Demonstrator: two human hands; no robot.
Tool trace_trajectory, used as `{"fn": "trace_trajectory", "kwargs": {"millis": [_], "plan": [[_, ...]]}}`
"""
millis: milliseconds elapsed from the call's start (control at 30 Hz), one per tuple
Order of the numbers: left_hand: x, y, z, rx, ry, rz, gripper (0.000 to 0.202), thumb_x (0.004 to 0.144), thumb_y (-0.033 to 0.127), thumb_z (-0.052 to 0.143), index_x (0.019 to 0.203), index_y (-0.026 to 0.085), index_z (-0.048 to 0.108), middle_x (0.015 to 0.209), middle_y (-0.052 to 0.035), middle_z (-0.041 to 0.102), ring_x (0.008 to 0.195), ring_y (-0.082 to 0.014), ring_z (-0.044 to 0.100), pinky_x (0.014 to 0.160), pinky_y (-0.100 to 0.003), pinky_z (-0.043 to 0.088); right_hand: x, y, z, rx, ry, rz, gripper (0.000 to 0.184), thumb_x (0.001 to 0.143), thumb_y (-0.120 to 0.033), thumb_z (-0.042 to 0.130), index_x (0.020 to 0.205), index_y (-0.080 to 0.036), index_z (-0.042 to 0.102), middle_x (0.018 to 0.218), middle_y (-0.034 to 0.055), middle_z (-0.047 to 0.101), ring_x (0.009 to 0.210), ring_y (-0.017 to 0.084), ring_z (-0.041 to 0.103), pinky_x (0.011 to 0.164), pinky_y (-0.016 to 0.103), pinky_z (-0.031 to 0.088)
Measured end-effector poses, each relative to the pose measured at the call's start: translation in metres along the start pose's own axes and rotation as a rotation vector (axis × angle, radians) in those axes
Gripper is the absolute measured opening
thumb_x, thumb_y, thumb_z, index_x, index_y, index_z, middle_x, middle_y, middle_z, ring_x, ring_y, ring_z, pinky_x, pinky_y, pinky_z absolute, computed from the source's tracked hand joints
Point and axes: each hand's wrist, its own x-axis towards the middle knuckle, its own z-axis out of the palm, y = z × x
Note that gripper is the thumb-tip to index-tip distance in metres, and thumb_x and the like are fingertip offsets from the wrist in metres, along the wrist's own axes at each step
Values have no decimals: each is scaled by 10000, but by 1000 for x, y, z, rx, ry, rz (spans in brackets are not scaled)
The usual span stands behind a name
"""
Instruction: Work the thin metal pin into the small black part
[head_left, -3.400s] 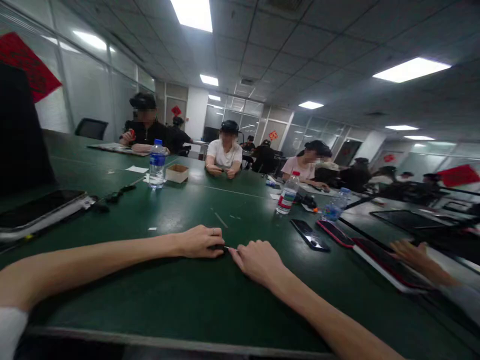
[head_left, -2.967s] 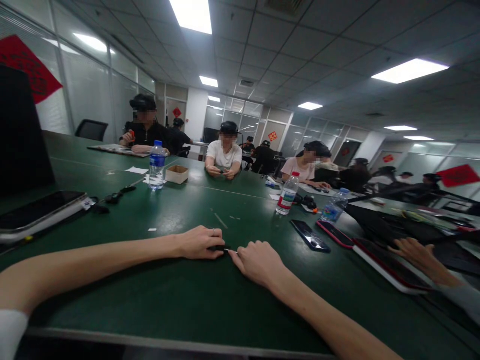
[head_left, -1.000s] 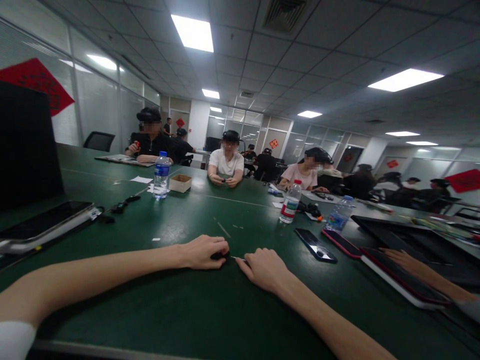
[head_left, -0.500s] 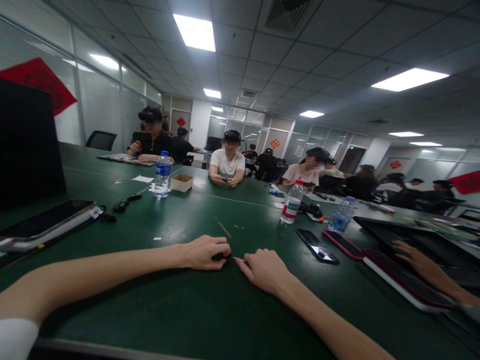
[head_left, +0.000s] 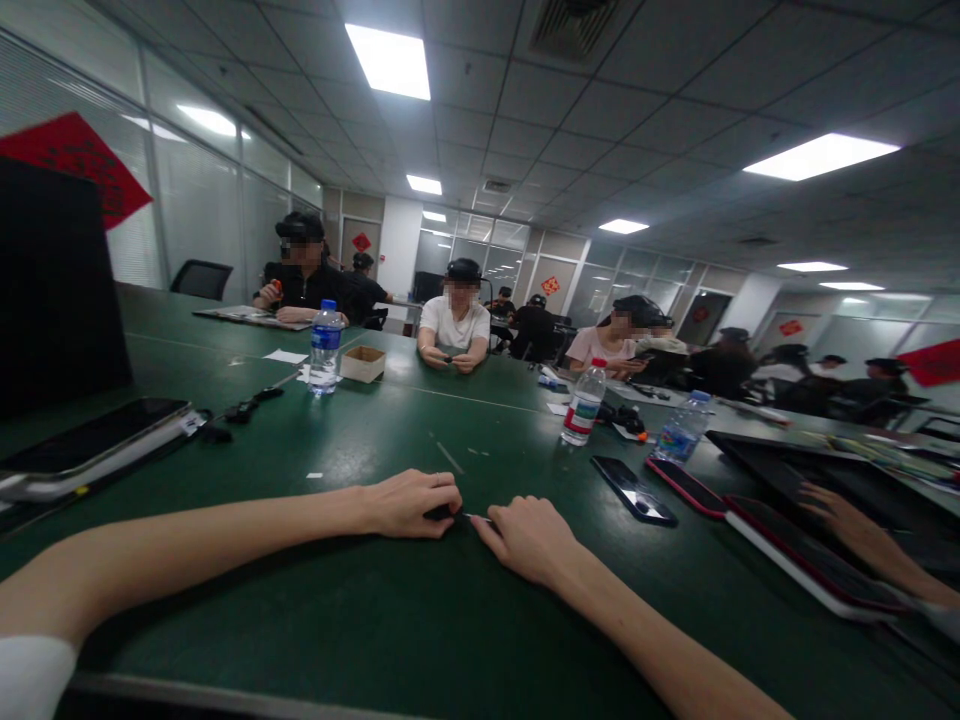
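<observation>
My left hand (head_left: pixel 412 504) rests on the green table, fingers curled round a small dark object (head_left: pixel 438 513) mostly hidden in its grip. Just to the right, my right hand (head_left: pixel 529 538) lies low over the tabletop with thumb and fingers closed. A thin pale piece (head_left: pixel 478 517) shows between the two hands, its right end at my right fingertips. Whether it joins the dark object cannot be made out. To the right of my hands lies a dark phone (head_left: pixel 634 490).
A blue-capped bottle (head_left: pixel 325 350) and an open small box (head_left: pixel 363 364) stand ahead left. A red-capped bottle (head_left: pixel 584 405) and another bottle (head_left: pixel 682 430) stand right. Phones on a white box (head_left: pixel 97 440) lie left. A neighbour's hand (head_left: pixel 840 520) reaches over a black tray (head_left: pixel 739 455).
My two hands have hardly moved and keep the same grip. The neighbour's hand on the right has shifted slightly rightward.
</observation>
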Motion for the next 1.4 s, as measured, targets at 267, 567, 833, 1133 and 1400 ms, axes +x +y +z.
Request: {"fn": "trace_trajectory", "kwargs": {"millis": [267, 567, 833, 1133, 1400], "plan": [[-1, 3, -5, 20, -31, -31, 315, 874, 286, 547, 1167, 205, 465, 1075, -49, 539, 783, -141, 582, 647, -233, 452, 0, 1, 0, -8, 7, 0, 690, 970, -563, 149, 937, -164, 710, 898, 141, 712, 786, 241, 672, 698, 321, 458], [0, 2, -4, -10, -42, -43, 362, 863, 292, 559, 1203, 206, 472, 1070, -54, 546, 785, -148, 593, 644, -234, 468, 2, 7, 1, -2, 16, 24, 726, 965, -578, 113, 954, -159, 706, 908, 140, 704, 780, 234, 673, 683, 312, 466], [-1, 2, -2, -4, -14, -25, 326, 870, 302, 540, 1181, 210, 504, 1064, -57, 547, 784, -147, 592, 650, -231, 472, 2, 7, 1, 11, 4, 14, 727, 973, -554, 96, 958, -156, 705, 922, 149, 705, 798, 231, 673, 708, 314, 465], [-2, 2, -4, 15, -22, -37, 318, 881, 306, 527, 1183, 206, 517, 1085, -58, 547, 795, -145, 594, 655, -231, 478, 0, 6, -5, 22, 4, 4, 741, 961, -593, 111, 936, -156, 709, 894, 134, 702, 747, 214, 672, 661, 286, 463], [-3, -1, -1, 20, 3, -21, 309, 888, 319, 523, 1173, 203, 549, 1089, -67, 547, 784, -135, 596, 656, -224, 485, 1, 2, 0, 7, 16, -16, 723, 966, -579, 134, 904, -161, 720, 856, 127, 707, 744, 217, 672, 674, 290, 461]]}}
